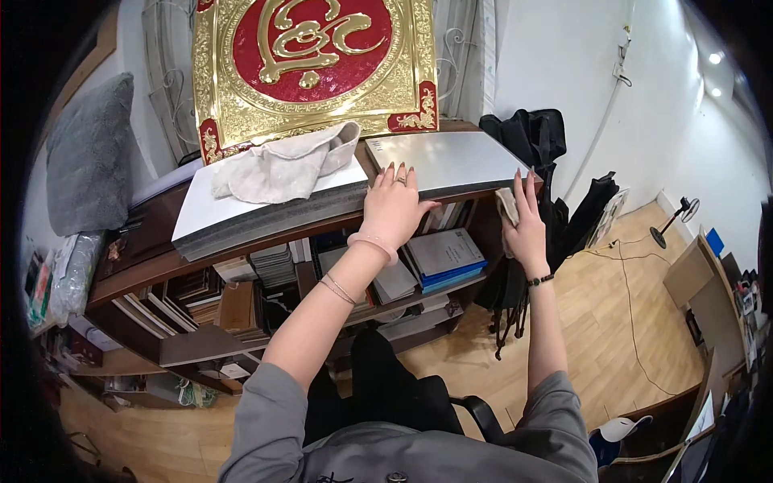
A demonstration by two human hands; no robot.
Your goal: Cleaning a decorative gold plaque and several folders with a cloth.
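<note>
Grey board [451, 161]: stiff, likely heavy; left hand [393, 211] fingers flat on its edge, holding nothing; right hand [525, 229] fingers pinch soft cloth [507, 205].

Cloth [282, 165] on left panel [241, 205], plaque [314, 60] behind; L hand [392, 208] on right panel [451, 161]

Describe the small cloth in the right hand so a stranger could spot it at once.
Start at the big gold and red plaque leaning on the wall above the wooden shelf. Follow the shelf's top to its right end, where the right hand presses a small cloth against the corner. Unlike the large crumpled rag lying loose under the plaque, it is small and held.
</note>
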